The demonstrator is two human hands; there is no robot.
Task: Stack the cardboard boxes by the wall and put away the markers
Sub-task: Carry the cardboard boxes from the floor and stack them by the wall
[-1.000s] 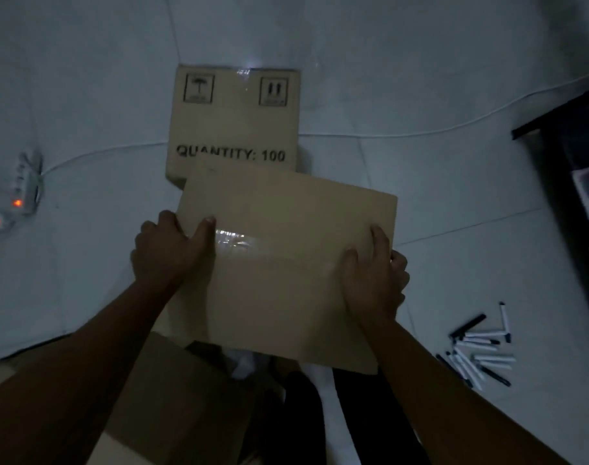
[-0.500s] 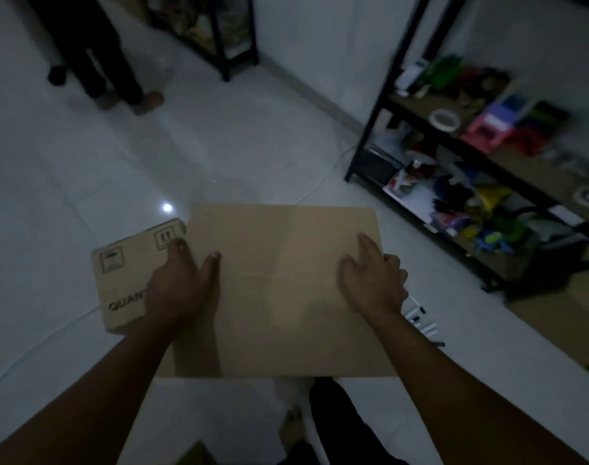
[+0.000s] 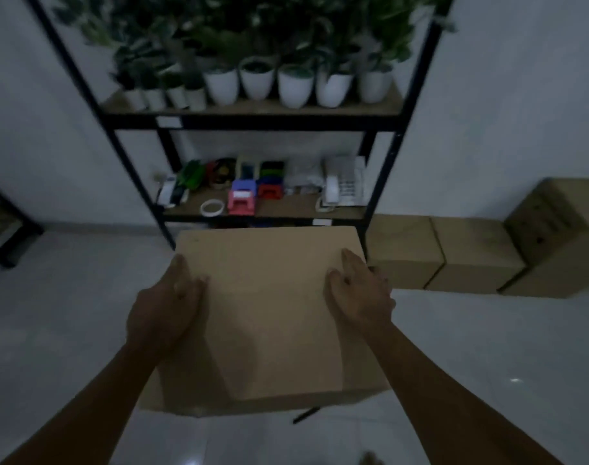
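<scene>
A plain brown cardboard box (image 3: 269,307) is carried in front of me, above the floor. My left hand (image 3: 163,302) grips its left edge, thumb on top and fingers round the side. My right hand (image 3: 360,292) grips the right edge the same way. Against the wall at the right stand three more cardboard boxes: one (image 3: 402,250) beside the shelf leg, a second (image 3: 471,255) next to it, and a taller one (image 3: 561,236) at the far right. One dark marker (image 3: 306,414) pokes out on the floor under the carried box.
A black metal shelf rack (image 3: 380,182) stands straight ahead against the white wall, with potted plants (image 3: 293,85) on top and stationery, tape and a telephone below. Another dark frame (image 3: 4,226) is at the left edge. Pale tiled floor (image 3: 487,364) stretches around me.
I have lifted the box and turned right with it, from the floor with the printed box and markers to facing the shelf rack and the boxes by the wall. Both hands keep their hold.
</scene>
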